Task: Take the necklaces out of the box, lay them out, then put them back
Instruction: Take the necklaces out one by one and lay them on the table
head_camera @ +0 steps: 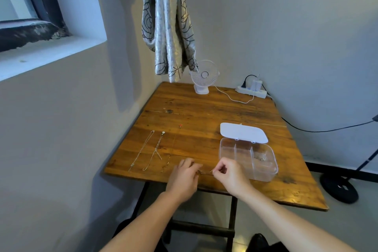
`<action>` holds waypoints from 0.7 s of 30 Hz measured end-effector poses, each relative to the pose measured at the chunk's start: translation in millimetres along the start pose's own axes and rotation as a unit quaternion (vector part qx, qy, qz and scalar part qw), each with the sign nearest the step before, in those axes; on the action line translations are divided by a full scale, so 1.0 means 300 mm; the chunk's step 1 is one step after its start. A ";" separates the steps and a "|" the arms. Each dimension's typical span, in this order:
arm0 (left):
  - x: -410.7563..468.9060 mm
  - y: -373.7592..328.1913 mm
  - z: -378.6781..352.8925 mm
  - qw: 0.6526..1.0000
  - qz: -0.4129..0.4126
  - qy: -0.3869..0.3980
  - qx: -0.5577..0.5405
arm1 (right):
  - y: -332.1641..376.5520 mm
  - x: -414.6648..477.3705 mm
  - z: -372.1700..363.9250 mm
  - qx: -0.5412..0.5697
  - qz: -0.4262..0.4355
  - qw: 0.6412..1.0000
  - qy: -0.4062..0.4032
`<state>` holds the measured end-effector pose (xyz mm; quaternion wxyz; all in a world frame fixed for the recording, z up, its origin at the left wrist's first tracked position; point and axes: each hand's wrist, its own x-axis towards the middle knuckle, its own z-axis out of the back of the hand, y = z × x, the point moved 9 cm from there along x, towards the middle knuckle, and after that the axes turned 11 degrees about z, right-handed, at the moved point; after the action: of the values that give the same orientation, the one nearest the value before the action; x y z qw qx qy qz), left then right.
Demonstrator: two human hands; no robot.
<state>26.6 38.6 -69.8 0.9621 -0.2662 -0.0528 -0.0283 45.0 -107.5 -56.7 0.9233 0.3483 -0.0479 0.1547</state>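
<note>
A clear plastic box [248,159] stands open on the wooden table [204,112], its white lid [243,132] folded back. One chain [260,158] still lies in its right compartment. Three necklaces lie stretched out side by side at the left: a silver one [142,150], one with a round pendant [157,148], and a thin one with a red pendant [180,125]. Near the front edge, my left hand [184,178] and my right hand [229,176] pinch the two ends of a fine chain [204,172] between them.
A small white fan [203,76] stands at the table's back edge, its cable running to a white power strip [252,90]. A patterned curtain [167,22] hangs above the back corner. Walls close the left and back sides. A lamp base [338,188] sits on the floor at right.
</note>
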 end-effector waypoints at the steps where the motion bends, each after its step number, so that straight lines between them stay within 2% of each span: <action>1: 0.008 -0.013 -0.021 1.000 -0.001 0.015 0.015 | -0.008 -0.007 0.012 0.009 -0.005 1.000 -0.005; 7: 0.024 -0.029 -0.046 0.999 -0.002 -0.013 0.033 | -0.080 -0.042 0.066 0.145 -0.075 0.987 -0.008; 10: 0.024 -0.010 -0.028 0.996 0.050 0.010 -0.070 | -0.093 -0.043 0.114 0.209 -0.105 0.972 -0.020; 12: 0.024 0.018 -0.009 0.967 0.128 0.047 -0.216 | -0.087 -0.034 0.156 0.223 -0.111 0.968 -0.032; 15: 0.022 0.045 0.016 0.896 0.214 0.075 -0.382 | -0.064 -0.002 0.210 0.218 -0.114 0.968 -0.042; 18: 0.014 0.051 0.053 0.857 0.234 0.080 -0.452 | -0.027 0.054 0.256 0.225 -0.110 0.966 -0.061; 21: -0.002 0.067 0.094 0.859 0.236 0.066 -0.450 | 0.012 0.127 0.276 0.248 -0.101 0.960 -0.078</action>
<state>25.3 70.3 -56.1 0.7167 -0.6719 0.0941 0.1612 81.5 -149.8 15.2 0.8122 0.5803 -0.0446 0.0396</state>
